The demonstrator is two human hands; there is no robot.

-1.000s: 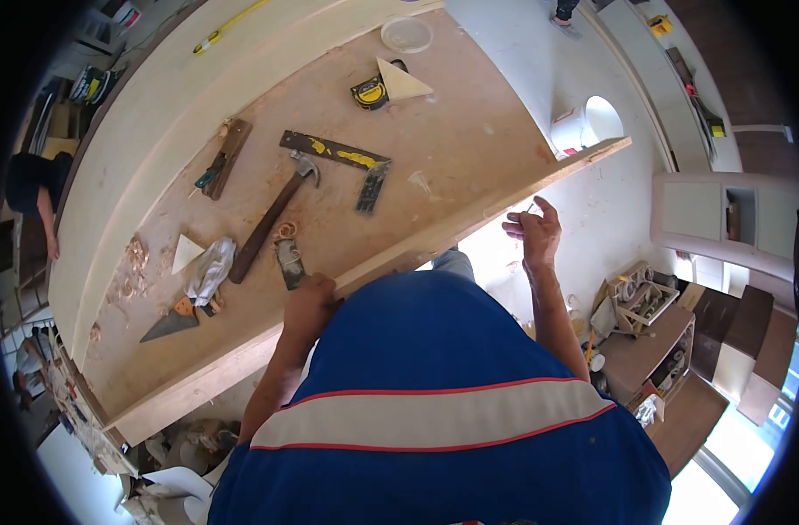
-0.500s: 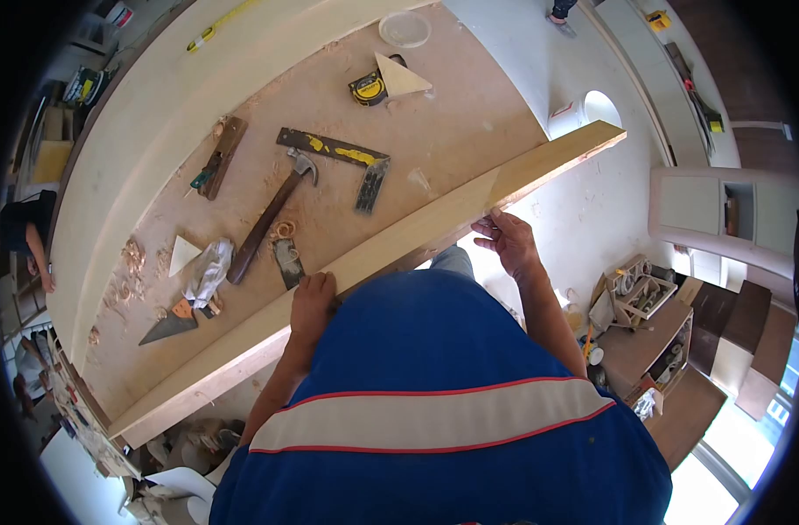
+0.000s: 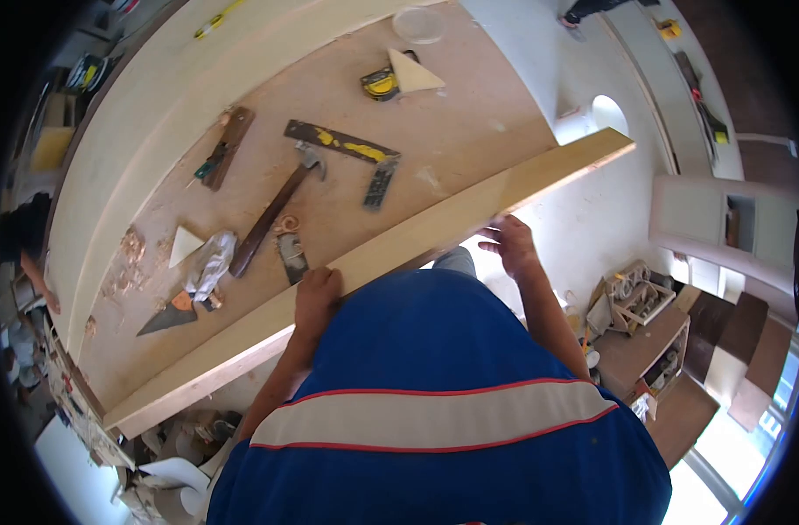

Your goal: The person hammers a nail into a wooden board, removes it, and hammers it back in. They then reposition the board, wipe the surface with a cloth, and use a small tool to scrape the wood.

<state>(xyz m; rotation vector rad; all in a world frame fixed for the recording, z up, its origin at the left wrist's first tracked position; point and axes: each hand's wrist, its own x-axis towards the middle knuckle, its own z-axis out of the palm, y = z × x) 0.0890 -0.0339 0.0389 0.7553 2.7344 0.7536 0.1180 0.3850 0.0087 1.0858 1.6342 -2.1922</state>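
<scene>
A long pale wooden board (image 3: 425,229) lies diagonally across the near side of the worktable (image 3: 469,96). My left hand (image 3: 318,297) is closed over its near edge, knuckles up, just left of my body. Farther right, my right hand (image 3: 511,245) pinches the same edge with its upper digits, while its other fingers hang loosely below, slightly apart. Beyond my left hand lie a flat metal blade (image 3: 292,258), a claw hammer (image 3: 272,210) with a dark handle, and a try square (image 3: 347,144) marked with yellow.
A wooden hand plane (image 3: 229,144), a tape measure (image 3: 380,85), triangular offcuts (image 3: 418,74), a crumpled white bag (image 3: 211,265), a trowel (image 3: 167,318) and shavings (image 3: 128,254) lie on the table. A tool caddy (image 3: 644,293) stands at right. Another person's arm (image 3: 39,282) shows at far left.
The view has shifted slightly, so the table and its tools sit a little differently in the picture. Both hands stay at the board's near edge; the right hand's fingers have moved slightly.
</scene>
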